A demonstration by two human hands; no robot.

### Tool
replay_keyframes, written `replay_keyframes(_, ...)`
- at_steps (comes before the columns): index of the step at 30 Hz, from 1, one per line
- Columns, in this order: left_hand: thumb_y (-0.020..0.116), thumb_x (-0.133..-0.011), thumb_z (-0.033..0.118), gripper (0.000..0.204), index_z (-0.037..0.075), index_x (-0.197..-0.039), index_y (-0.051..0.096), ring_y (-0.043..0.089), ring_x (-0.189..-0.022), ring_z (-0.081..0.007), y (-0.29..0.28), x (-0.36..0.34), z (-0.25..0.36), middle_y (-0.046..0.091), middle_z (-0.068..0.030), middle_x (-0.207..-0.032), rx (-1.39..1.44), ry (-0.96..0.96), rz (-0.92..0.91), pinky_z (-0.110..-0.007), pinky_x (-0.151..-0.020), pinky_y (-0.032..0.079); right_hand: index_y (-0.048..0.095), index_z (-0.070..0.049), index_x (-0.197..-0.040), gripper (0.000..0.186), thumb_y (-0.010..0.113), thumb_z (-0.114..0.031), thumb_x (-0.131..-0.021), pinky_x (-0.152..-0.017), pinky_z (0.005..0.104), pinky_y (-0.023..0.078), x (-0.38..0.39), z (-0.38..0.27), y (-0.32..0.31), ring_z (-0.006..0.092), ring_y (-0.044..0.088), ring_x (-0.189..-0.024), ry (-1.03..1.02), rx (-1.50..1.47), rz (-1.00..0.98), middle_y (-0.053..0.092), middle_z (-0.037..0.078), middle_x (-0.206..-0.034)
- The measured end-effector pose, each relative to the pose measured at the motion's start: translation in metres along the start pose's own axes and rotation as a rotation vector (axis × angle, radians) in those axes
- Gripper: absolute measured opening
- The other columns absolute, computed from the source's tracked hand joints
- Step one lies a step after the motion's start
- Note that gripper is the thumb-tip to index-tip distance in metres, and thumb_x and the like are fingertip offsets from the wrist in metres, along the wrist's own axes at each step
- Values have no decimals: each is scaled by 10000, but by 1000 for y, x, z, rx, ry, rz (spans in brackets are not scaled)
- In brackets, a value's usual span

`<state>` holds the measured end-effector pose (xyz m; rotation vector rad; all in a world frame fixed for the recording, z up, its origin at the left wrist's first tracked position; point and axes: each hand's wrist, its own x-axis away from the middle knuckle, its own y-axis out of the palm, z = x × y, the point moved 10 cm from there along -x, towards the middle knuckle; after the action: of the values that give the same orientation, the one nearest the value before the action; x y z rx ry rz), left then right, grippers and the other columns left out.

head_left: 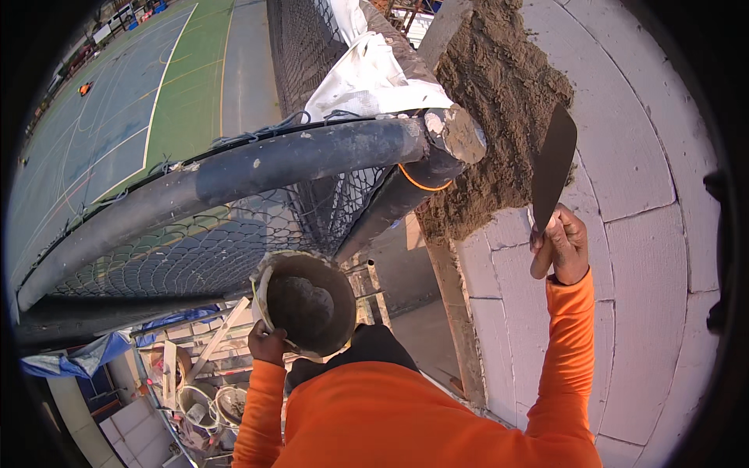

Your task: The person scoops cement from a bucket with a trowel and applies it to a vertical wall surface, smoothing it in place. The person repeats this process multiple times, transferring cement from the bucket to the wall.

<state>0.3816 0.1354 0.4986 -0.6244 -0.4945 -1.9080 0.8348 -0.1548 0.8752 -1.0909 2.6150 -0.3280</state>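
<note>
Trowel handle (540, 265) and bucket rim (262, 293), partly behind hands (572, 248)

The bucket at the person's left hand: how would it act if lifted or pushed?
The bucket would probably feel heavy, since a grey mix lies inside. It may tip if lifted, as the left hand seems to hold just one side. The mix would likely slump rather than splash, judging by its heaped surface.

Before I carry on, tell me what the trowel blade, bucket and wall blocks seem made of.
Trowel blade: probably metal, dark and smooth, judging by its thin, crisp edge.
Bucket: perhaps plastic or rubber; the residue-smeared rim leaves it open.
Wall blocks: likely lightweight concrete, pale and matte, with fine-textured faces and thin joints.
</note>
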Motion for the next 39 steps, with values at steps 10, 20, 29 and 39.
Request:
replay_keyframes(10, 590, -798, -32, 419, -72, -1211, 645, 688, -812, -230, 22, 36, 71, 685, -144, -1022, -462, 476, -289, -343, -704, 586, 600, -53, -1222, 360, 634, -232, -912, -842, 470, 583, 175, 198, 301, 387, 712, -997, 516, 1079, -588, 679, 208, -1145)
replay_keyframes(20, 636, -772, -5, 378, -71, -1142, 677, 674, -1103, -299, 28, 69, 90, 676, -250, -1201, -647, 757, -229, -368, -947, 526, 687, -31, -1115, 314, 635, -252, -899, -889, 471, 573, 177, 192, 441, 400, 717, -979, 508, 811, -731, 733, 239, -1022)
replay_keyframes(29, 613, -804, -39, 229, -25, -1029, 651, 666, -615, -180, 18, 44, 56, 670, -75, -831, -132, 72, -393, -311, -520, 596, 571, -56, -1221, 384, 583, -341, -964, -866, 532, 541, 191, 150, 348, 447, 693, -943, 519, 761, -554, 707, 240, -987)
replay_keyframes(39, 616, -743, -54, 221, 7, -955, 604, 607, -527, -184, 33, 16, 20, 635, -81, -805, -6, -44, -317, -309, -415, 548, 580, -24, -1184, 399, 666, -297, -906, -834, 509, 553, 145, 38, 92, 445, 709, -893, 580, 993, -234, 721, 259, -899)
